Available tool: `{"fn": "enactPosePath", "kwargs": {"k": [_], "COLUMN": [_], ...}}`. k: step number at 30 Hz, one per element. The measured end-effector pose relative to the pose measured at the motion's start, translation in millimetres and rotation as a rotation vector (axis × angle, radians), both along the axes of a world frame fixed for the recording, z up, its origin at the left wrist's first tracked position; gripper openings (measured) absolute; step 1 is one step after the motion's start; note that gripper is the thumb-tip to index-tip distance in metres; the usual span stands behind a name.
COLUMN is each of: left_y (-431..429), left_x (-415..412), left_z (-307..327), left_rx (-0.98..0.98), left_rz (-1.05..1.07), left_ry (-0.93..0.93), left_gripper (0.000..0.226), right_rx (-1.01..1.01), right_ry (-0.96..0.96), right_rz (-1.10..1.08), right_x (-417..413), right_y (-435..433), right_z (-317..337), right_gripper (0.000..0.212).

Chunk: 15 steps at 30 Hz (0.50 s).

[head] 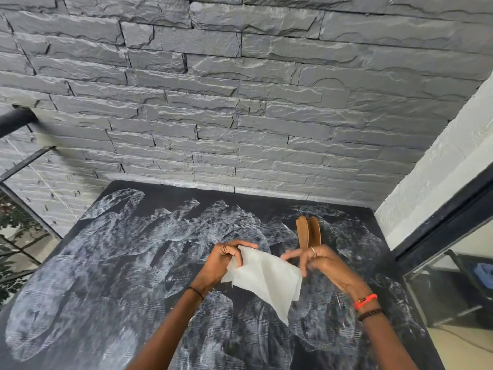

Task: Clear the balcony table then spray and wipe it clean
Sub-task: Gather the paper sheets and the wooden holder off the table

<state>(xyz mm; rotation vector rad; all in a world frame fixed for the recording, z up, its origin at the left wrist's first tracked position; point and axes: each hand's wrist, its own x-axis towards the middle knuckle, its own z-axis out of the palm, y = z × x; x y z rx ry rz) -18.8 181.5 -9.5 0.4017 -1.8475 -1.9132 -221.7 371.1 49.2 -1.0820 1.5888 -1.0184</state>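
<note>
The black balcony table is covered in whitish smear marks across most of its top. Above its middle I hold a white cloth spread between both hands. My left hand pinches the cloth's upper left corner. My right hand grips the cloth's right edge with fingers partly spread. Behind my right hand a brown wooden holder stands upright on the table.
A grey stone wall runs along the table's far edge. A black railing and glass panel stand at the left. A white pillar and black-framed glass door close the right side.
</note>
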Motion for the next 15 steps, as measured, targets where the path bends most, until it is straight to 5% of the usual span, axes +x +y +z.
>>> {"fn": "enactPosePath", "kwargs": {"k": [3, 6, 10, 12, 15], "left_y": [0.4, 2.8, 1.0, -7.0, -17.0], "left_x": [-6.6, -13.3, -16.4, -13.2, -9.6], "left_z": [6.9, 13.2, 14.0, 10.3, 15.1], "left_rx": [-0.104, -0.185, -0.173, -0.104, -0.082], "left_rz": [-0.035, -0.087, -0.067, -0.006, 0.035], "left_ry": [0.018, 0.059, 0.084, 0.035, -0.106], "left_gripper": [0.043, 0.038, 0.032, 0.049, 0.043], "right_rx": [0.022, 0.184, 0.252, 0.239, 0.268], "right_ry": [0.153, 0.244, 0.452, 0.506, 0.612], "right_rz": [-0.021, 0.095, 0.115, 0.102, 0.129], "right_x": [4.9, 18.6, 21.2, 18.1, 13.2], "right_y": [-16.5, -34.7, -44.0, -44.9, -46.1], "right_z": [-2.0, -7.9, -16.0, -17.7, -19.0], "right_gripper": [0.019, 0.042, 0.021, 0.024, 0.023]}}
